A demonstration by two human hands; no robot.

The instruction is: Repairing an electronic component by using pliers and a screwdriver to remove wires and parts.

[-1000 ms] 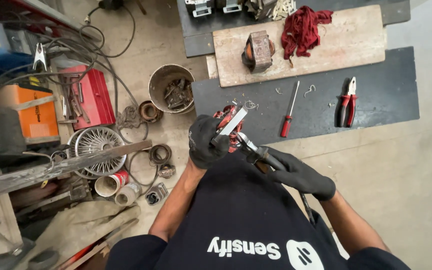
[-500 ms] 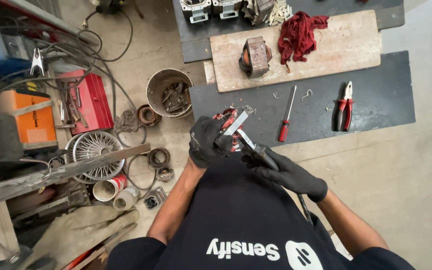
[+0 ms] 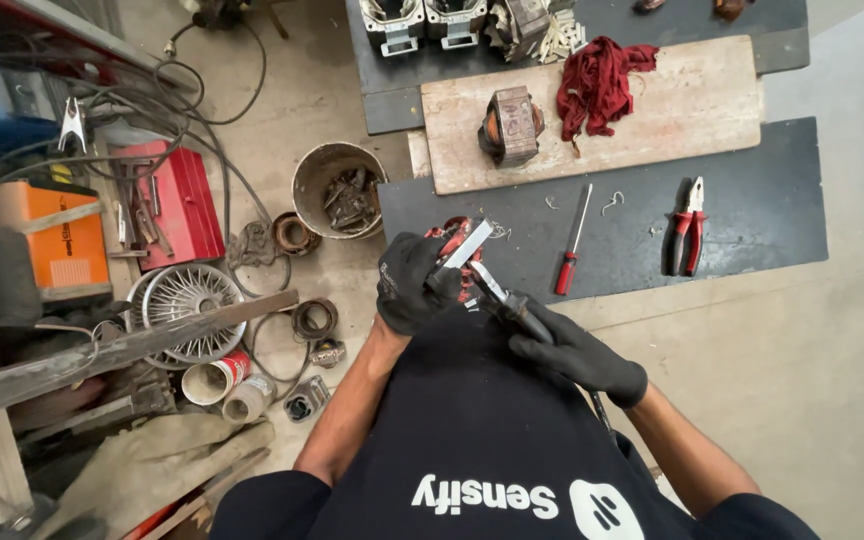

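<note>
- Gloved fingers (image 3: 422, 285) of the left hand (image 3: 410, 283) are curled tight around a small part wound in red (image 3: 455, 262), with a flat silver metal piece (image 3: 464, 245) sticking up from the grip — held in the air over the near left corner of the dark mat (image 3: 752, 215).
- The right hand (image 3: 572, 352), also in a black glove, is closed around the dark handle of a slim tool (image 3: 497, 292) whose tip meets the wound part — whether it bites in cannot be told.
- Against the two earlier head views, both hands sit in nearly the same place and the tool stays at the part: the prying or picking at the winding looks to be ongoing, nothing freed so far.
- On the mat, well apart from the hands: a red-handled screwdriver (image 3: 572, 245) near the middle and red-handled pliers (image 3: 687, 225) toward the right edge.
- On the wooden board (image 3: 712, 110) beyond: a wound core block (image 3: 510, 125) at the left end, a red rag (image 3: 600, 80) beside it.
- On the floor to the left: a metal bucket of scrap (image 3: 340, 188), a red toolbox (image 3: 177, 205) and a wire fan guard (image 3: 184, 305).
</note>
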